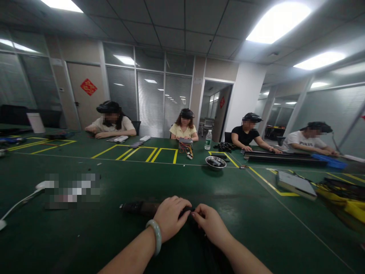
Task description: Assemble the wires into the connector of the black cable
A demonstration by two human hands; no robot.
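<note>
My left hand (171, 217), with a pale green bangle (155, 236) on its wrist, is curled over a dark flat strip (137, 207) lying on the green table (114, 228) and grips its right end. My right hand (209, 220) meets it from the right, fingers pinched on the same dark piece where the two hands touch. A bundle of dark strands (208, 251) trails toward me below the hands. What exactly the fingers pinch is hidden.
A metal bowl (216, 162) stands mid-table beyond my hands. A grey flat device (296, 184) and yellow items (353, 207) lie at right. A white cable (19, 201) runs at left. Several other people sit across the table with a water bottle (208, 140) and long black trays (285, 158).
</note>
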